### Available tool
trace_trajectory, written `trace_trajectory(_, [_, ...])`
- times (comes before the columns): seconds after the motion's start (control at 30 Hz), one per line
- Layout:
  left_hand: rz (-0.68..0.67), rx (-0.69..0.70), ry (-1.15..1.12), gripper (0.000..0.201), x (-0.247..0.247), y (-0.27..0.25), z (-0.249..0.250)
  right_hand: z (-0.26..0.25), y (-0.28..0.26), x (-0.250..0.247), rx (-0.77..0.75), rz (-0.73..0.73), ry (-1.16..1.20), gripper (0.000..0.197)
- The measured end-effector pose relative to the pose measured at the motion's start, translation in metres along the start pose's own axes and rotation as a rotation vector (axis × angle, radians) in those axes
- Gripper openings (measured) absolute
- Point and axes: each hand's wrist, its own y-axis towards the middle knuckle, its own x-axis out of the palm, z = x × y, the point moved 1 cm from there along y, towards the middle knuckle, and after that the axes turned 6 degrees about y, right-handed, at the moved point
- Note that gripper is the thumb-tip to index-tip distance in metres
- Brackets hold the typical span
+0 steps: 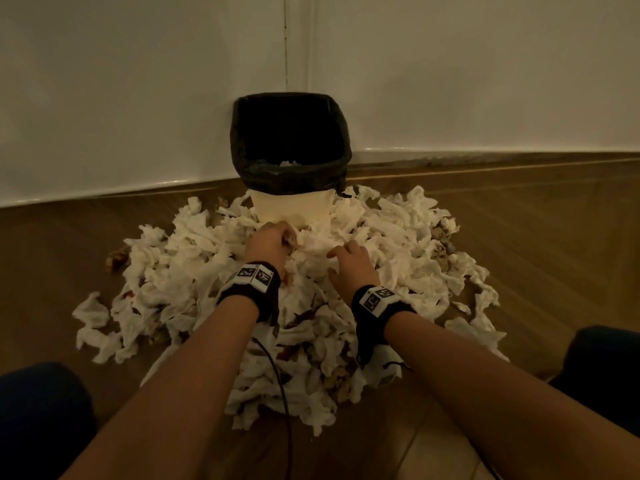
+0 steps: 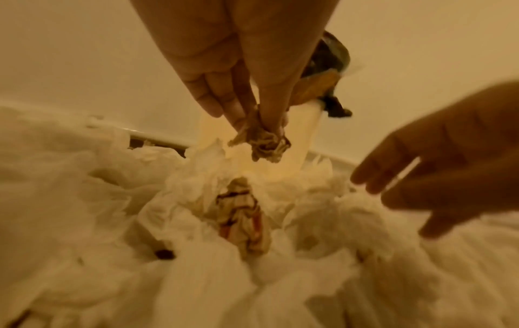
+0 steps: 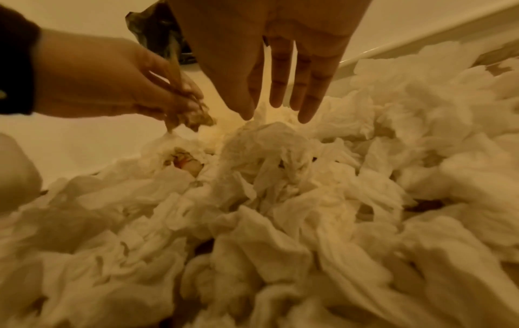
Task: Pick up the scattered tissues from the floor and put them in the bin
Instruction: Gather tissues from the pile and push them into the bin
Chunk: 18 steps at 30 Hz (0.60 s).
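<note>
Wrist bands with unreadable block-pattern tags; left hand, grip closed, pinching a stained crumpled tissue above the tissue pile on the floor beside the bin; right hand, fingers straight, grip empty, fingertips at the pile.

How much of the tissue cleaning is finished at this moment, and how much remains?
Barely begun. Done: only a few tissues show low inside the bin. In hand: the left hand pinches a small brownish wad just above the pile; the right hand reaches down with open fingers, holding nothing. Left: nearly everything, a big heap spread round the bin's foot.
</note>
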Motion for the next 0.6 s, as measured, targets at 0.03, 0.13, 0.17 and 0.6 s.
trace_trajectory(0.03, [0.032, -0.023, -0.113, 0.024, -0.002, -0.001, 0.000, 0.002, -0.001, 0.001, 0.005, -0.004, -0.010, 0.038])
trace_trajectory(0.13, [0.093, -0.102, -0.323, 0.036, -0.002, -0.006, -0.002, 0.005, -0.004, 0.007, 0.004, -0.032, -0.089, 0.045])
trace_trajectory(0.17, [0.111, -0.119, -0.363, 0.038, -0.001, -0.007, -0.003, 0.005, -0.005, 0.008, -0.024, -0.037, -0.135, 0.048])
trace_trajectory(0.6, [-0.046, -0.268, -0.646, 0.033, 0.000, -0.001, 0.012, 0.002, 0.002, 0.026, -0.238, -0.346, -0.426, 0.051])
